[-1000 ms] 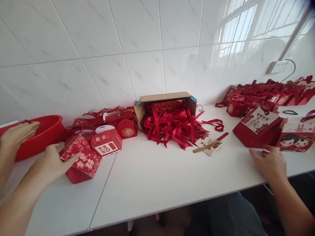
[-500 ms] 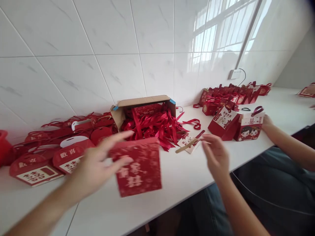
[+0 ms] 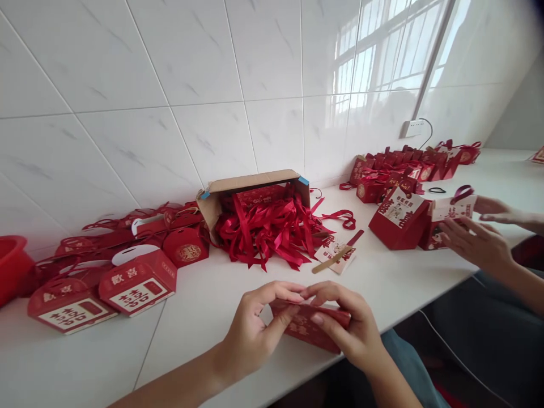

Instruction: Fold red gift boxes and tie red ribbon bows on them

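Close to the table's front edge, a red gift box (image 3: 312, 335) with pale printed characters is between my two hands. My left hand (image 3: 260, 324) grips its upper left part, thumb on the front face and fingers over the top. On the other side my right hand (image 3: 355, 326) pinches the upper right part in the same way. The fingertips of both hands nearly meet along the top edge. Fingers cover much of the top. Just beyond lie a printed card (image 3: 340, 258) and a ribbon strip (image 3: 332, 260), red at one end and tan at the other.
Red ribbons (image 3: 263, 235) spill from a cardboard box (image 3: 255, 180) by the wall. Finished-looking red boxes (image 3: 138, 283) stand left, beside a red tub (image 3: 15, 266). At right, a co-worker's hands (image 3: 480, 241) handle a box near another red box (image 3: 399, 224); more boxes line the wall.
The red box has moved right and down towards the table edge. My right hand, empty before, has come left and taken hold of it too. The co-worker's second hand has come into view.
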A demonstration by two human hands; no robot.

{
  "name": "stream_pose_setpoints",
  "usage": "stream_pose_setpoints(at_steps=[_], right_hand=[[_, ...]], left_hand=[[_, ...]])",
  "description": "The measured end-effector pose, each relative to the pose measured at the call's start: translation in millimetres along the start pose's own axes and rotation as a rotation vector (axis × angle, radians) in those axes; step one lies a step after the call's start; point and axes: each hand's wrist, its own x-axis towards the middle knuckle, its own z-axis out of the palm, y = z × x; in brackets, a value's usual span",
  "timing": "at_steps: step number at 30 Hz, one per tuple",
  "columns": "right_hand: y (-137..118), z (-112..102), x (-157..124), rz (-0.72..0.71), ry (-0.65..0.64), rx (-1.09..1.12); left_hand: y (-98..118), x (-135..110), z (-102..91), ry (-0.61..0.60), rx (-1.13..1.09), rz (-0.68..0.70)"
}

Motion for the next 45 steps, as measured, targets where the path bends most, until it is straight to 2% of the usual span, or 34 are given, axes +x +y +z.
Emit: stream_pose_setpoints(at_steps=[3,4,6,7,9,12,16,19,21,23,28,31,34,39,42,45], right_hand=[[-3.2,1.7,-0.4,0.124,0.028,0.007],[-2.6,1.9,-0.6,0.167,0.065,-0.001],[-0.1,3.0,-1.5,0.220,0.131,-0.010],[1.2,4.2,-2.2,0.221,0.143,-0.009],[3.1,7.7,-4.2,0.197,0.155,-0.004],[3.5,13.9,-6.8,0.140,0.192,-0.006],[2.0,17.2,-7.4,0.096,0.202,-0.012],[1.8,16.8,-5.9,0.074,0.192,0.001],[2.7,16.8,-5.2,0.066,0.188,0.010],[4.4,17.1,-5.7,0.067,0.191,0.008],[7.3,16.7,-10.3,0.065,0.190,-0.006],[6.3,14.8,-11.8,0.054,0.204,-0.014],[5.0,13.2,-10.7,0.068,0.218,-0.025],[5.2,12.5,-6.6,0.081,0.238,-0.032],[6.2,12.1,-5.8,0.089,0.241,-0.032],[7.1,11.7,-6.5,0.099,0.220,0.002]], left_hand=[[-11.6,17.6,-17.8,-0.136,0.023,-0.050],[-21.6,26.0,-25.7,-0.056,0.068,-0.028],[-47.6,42.6,-39.7,0.193,0.218,-0.037],[-61.4,49.7,-44.2,0.249,0.256,-0.038],[-84.5,60.1,-46.3,0.272,0.335,-0.026],[-99.3,70.9,-33.2,0.108,0.430,0.071],[-96.1,92.8,-0.9,-0.232,0.522,0.230],[-100.0,110.3,22.3,-0.365,0.612,0.252],[-107.9,116.7,32.2,-0.363,0.695,0.216],[-117.5,118.7,35.4,-0.296,0.794,0.149],[-133.3,117.8,19.2,-0.043,1.004,-0.051],[-132.9,119.0,10.9,0.012,1.042,-0.091],[-129.3,125.3,19.5,-0.062,1.001,-0.022],[-134.2,146.9,54.9,-0.310,0.843,0.156],[-140.6,151.1,62.3,-0.321,0.805,0.123],[-141.6,138.0,51.9,-0.305,0.781,0.077]])
